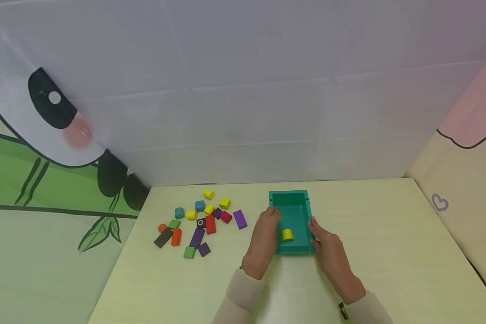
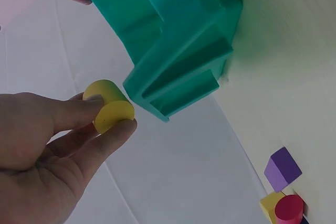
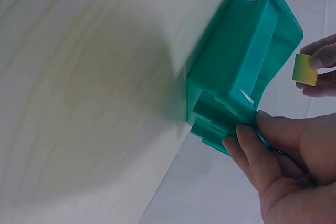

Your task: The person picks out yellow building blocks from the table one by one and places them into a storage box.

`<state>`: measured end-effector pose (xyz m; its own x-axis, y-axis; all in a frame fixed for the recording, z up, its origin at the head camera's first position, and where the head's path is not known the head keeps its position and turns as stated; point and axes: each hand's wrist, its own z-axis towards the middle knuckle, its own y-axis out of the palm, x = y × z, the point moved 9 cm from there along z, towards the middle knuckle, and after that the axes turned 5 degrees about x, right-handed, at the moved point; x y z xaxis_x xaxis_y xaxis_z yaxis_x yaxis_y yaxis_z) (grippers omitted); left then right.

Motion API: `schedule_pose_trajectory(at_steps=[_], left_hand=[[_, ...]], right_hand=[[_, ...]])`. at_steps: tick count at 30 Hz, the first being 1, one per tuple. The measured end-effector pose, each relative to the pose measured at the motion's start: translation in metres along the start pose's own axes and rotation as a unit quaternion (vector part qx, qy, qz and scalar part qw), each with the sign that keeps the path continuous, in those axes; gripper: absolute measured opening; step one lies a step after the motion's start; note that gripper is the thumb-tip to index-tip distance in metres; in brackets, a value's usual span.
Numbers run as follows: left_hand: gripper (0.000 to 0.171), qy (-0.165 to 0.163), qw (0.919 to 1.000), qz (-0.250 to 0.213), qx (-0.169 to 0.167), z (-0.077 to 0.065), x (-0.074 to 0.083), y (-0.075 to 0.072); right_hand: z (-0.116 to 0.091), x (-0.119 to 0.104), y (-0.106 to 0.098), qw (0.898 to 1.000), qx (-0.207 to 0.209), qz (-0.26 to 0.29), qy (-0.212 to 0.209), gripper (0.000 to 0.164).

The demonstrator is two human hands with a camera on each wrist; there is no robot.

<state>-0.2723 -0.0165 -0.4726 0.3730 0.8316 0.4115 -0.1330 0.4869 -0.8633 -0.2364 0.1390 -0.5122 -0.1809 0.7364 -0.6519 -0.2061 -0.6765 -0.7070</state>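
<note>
A teal plastic box (image 1: 293, 249) stands on the table with its opening up, and one yellow cylinder block (image 1: 287, 235) lies inside it. My left hand (image 1: 263, 236) is over the box's left side. Between thumb and fingers it pinches another yellow cylinder block (image 2: 108, 98), held above the rim in both wrist views; the head view shows only a sliver of it. On the opposite side my right hand (image 1: 332, 256) grips the box's right edge. Its thumb lies at the rim and its fingers (image 3: 251, 150) curl under the outer ledge.
Left of the box, loose blocks lie scattered: a purple block (image 1: 240, 219) nearest, then a red block (image 1: 210, 224), a blue block (image 1: 200, 206), a green block (image 1: 189, 252), a dark block (image 1: 163, 238) and several more. A white cloth wall (image 1: 243, 148) rises behind the table.
</note>
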Motion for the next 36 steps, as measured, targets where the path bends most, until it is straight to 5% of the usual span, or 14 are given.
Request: schedule_pose_trajectory(at_steps=[36], left_hand=[[0.033, 0.057, 0.9974, 0.04, -0.02, -0.005, 0.032, 0.041]], right_hand=[[-0.001, -0.003, -0.002, 0.999, 0.022, -0.01, -0.029, 0.054]])
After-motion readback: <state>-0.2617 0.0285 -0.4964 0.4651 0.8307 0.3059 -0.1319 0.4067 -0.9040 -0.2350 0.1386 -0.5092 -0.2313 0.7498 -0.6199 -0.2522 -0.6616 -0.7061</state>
